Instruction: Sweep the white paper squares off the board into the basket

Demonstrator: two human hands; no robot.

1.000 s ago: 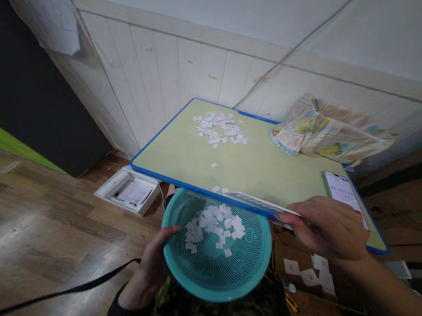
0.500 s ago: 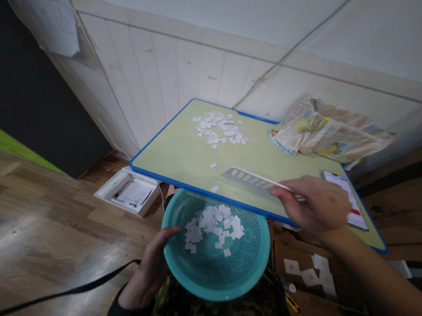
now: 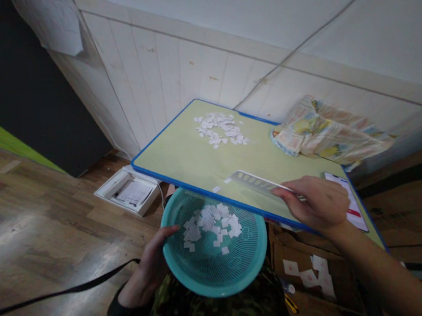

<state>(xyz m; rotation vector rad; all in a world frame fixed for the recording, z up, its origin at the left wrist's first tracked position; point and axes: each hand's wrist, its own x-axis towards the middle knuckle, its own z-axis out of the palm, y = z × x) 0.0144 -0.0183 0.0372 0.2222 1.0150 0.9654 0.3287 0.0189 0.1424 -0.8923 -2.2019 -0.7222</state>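
Observation:
My left hand (image 3: 156, 249) grips the rim of a turquoise plastic colander (image 3: 218, 280) at its left side, the thumb lying over the edge. Small white paper squares (image 3: 212, 216) are heaped in the far half of the colander. My right hand (image 3: 318, 201) is closed round the handle of a flat slotted blade tool (image 3: 254, 181) with a white edge. Its tip is low over the table (image 3: 165, 158), beside a loose paper square (image 3: 227, 180); whether they touch I cannot tell. Another square (image 3: 216, 189) lies nearer the table's edge, above the colander.
A pile of paper squares (image 3: 219, 127) is at the table's far side. A patterned cloth (image 3: 326, 128) and a phone (image 3: 351, 207) lie to the right. Below are cardboard with larger white cards (image 3: 309, 278) and a yellow cutter (image 3: 291, 303). An open white box (image 3: 123, 192) sits on the floor.
The slotted tool has shifted slightly right and towards the table's near edge. One loose paper square has moved nearer that edge and to the right. My left hand still holds the colander.

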